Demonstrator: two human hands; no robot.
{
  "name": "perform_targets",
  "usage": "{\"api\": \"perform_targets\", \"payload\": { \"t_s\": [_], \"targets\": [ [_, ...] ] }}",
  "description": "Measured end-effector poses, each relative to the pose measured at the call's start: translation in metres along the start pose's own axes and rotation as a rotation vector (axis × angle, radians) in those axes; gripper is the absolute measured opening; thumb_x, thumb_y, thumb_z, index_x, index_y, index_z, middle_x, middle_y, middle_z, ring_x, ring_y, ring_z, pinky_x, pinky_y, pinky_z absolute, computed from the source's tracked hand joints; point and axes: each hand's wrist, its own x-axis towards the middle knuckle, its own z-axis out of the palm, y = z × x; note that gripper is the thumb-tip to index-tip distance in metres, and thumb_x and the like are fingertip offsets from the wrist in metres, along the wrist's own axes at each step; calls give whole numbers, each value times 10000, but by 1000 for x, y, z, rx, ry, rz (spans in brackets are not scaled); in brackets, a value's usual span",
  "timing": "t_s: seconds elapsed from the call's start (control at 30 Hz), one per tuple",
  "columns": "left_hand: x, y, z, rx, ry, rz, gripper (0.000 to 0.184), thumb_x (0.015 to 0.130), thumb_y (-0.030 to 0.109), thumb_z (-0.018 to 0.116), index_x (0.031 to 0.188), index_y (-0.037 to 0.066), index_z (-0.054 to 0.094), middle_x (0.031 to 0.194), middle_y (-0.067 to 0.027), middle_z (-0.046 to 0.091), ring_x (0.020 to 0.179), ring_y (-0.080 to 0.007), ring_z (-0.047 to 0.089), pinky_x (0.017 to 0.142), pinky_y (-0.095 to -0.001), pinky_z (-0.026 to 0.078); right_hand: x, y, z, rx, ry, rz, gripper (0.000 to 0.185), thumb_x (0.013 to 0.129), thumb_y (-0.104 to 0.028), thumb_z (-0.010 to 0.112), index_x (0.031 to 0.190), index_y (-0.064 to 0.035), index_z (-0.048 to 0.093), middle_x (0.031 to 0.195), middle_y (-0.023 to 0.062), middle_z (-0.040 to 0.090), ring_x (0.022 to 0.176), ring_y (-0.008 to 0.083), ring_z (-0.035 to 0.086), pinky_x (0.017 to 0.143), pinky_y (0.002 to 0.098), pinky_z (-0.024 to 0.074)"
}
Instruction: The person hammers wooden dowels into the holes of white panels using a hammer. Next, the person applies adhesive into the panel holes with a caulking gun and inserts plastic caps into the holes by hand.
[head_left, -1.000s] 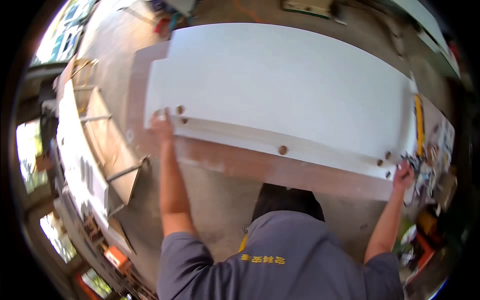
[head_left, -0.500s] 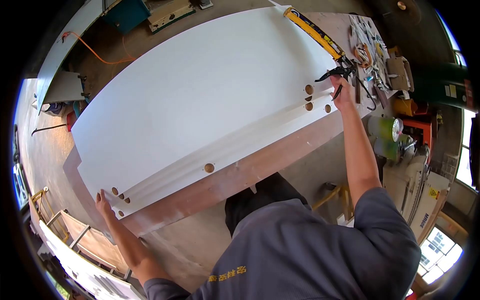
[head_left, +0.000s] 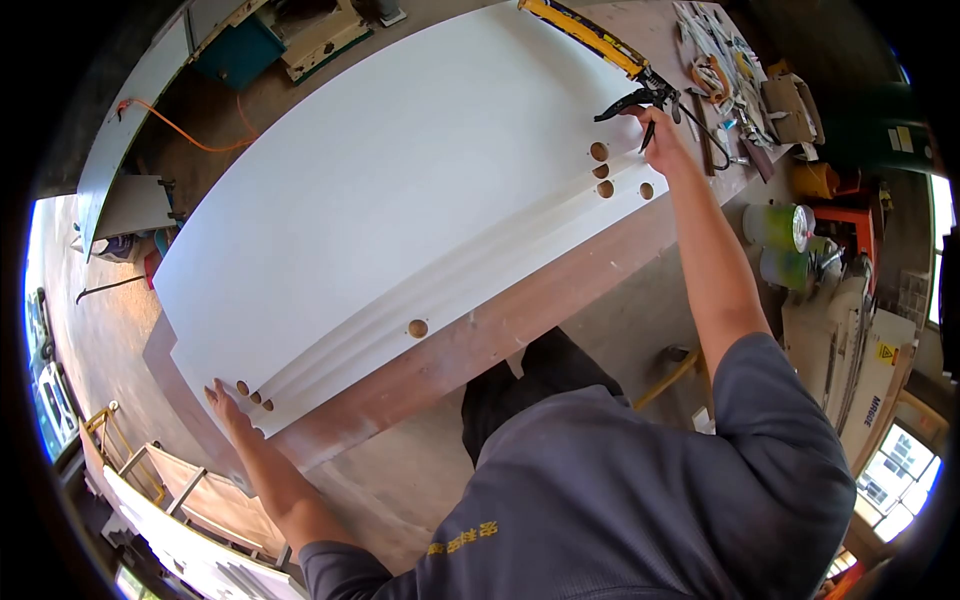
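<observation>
A large white panel (head_left: 400, 190) with several round holes lies on a brown worktable (head_left: 480, 350). At the panel's lower left corner rests my left hand (head_left: 226, 405), its fingers apart, beside a group of small holes. Near the right end, my right hand (head_left: 660, 140) is wrapped round the black handle of a yellow caulking gun (head_left: 590, 42). The gun's barrel points up and left over the panel's far right edge. A single hole sits midway along the panel's near edge.
Assorted tools (head_left: 735, 85) and a cardboard box (head_left: 793, 108) crowd the table's right end. Beyond the right edge are a green-and-white can (head_left: 790, 228) and a machine (head_left: 860, 370). A frame with boards (head_left: 205, 490) stands lower left; an orange hose (head_left: 180, 130) runs upper left.
The view has swung round, so the panel now slants up to the right. My right hand has taken hold of the caulking gun. My left hand remains at the panel's left corner.
</observation>
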Motion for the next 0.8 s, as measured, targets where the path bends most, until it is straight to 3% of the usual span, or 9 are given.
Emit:
{"api": "perform_targets", "payload": {
  "t_s": [0.1, 0.17, 0.27, 0.4, 0.53, 0.6, 0.7, 0.73, 0.8],
  "targets": [
    [39, -33, 1, 66, 41, 57, 779, 998, 447, 537, 1548, -7, 222, 1575, -186, 317, 1412, -318, 371, 1160, -396, 286, -24, -17, 27, -161, -135, -93, 336, 732, -211, 536, 948, -71, 752, 1043, 7, 701, 1108, 153, 501, 1029, 258, 293],
    [40, -35, 2, 38, 37, 60, 777, 1001, 450, 531, 1548, -6, 221, 1579, -186, 311, 1418, -314, 365, 1164, -396, 282, -11, -14, 29, -194, -101, -65, 345, 713, -243, 535, 932, -106, 764, 1159, 17, 692, 1180, 177, 461, 1076, 309, 228],
    [50, -43, 7, 33, 47, 68, 777, 1003, 452, 527, 1549, -6, 218, 1586, -187, 298, 1428, -309, 355, 1167, -395, 280, -22, -20, 51, -309, 1, -116, 356, 706, -252, 529, 938, -128, 769, 1196, 15, 673, 1216, 204, 433, 1097, 362, 197],
    [53, -42, 8, 23, 52, 78, 793, 998, 458, 539, 1552, -4, 210, 1599, -187, 276, 1441, -309, 343, 1171, -393, 278, -12, -15, 46, -340, 2, -97, 363, 698, -256, 524, 940, -157, 776, 1228, 35, 656, 1208, 232, 442, 1090, 412, 219],
    [47, -40, 4, 44, 29, 57, 810, 992, 473, 543, 1550, -9, 207, 1606, -181, 263, 1441, -304, 344, 1178, -374, 270, -10, -12, 42, -167, -9, -92, 390, 751, -228, 510, 1037, -119, 752, 1252, 57, 642, 1150, 226, 487, 1079, 465, 270],
    [71, -61, 3, 190, 48, 131, 790, 998, 513, 499, 1562, 40, 212, 1614, -172, 244, 1463, -320, 297, 1183, -472, 249, -18, -15, 40, -71, 34, -123, 400, 774, -216, 504, 1077, -103, 738, 1264, 63, 634, 1122, 222, 503, 1075, 478, 290],
    [-46, 60, 38, 979, 356, 117, 761, 1000, 553, 453, 1569, 104, 222, 1618, -172, 224, 1485, -349, 232, 1158, -604, 213, -60, -26, 19, 18, -58, -184, 503, 815, -178, 477, 1283, -39, 602, 1420, 91, 553, 1361, 237, 445, 1111, 455, 356],
    [-21, 25, 56, 897, 418, 413, 738, 997, 575, 426, 1570, 153, 231, 1620, -167, 212, 1498, -372, 179, 1130, -686, 166, -89, -30, 10, 63, -157, -217, 529, 819, -177, 474, 1322, -37, 564, 1459, 113, 511, 1394, 271, 414, 1123, 477, 353],
    [-81, 69, 115, 819, 267, 618, 705, 1001, 483, 484, 1558, 113, 259, 1625, -164, 209, 1495, -379, 188, 1159, -640, 148, -158, -32, -13, 124, -307, -259, 579, 826, -175, 475, 1390, -46, 491, 1501, 153, 456, 1404, 334, 406, 1131, 517, 356]
  ]
}}
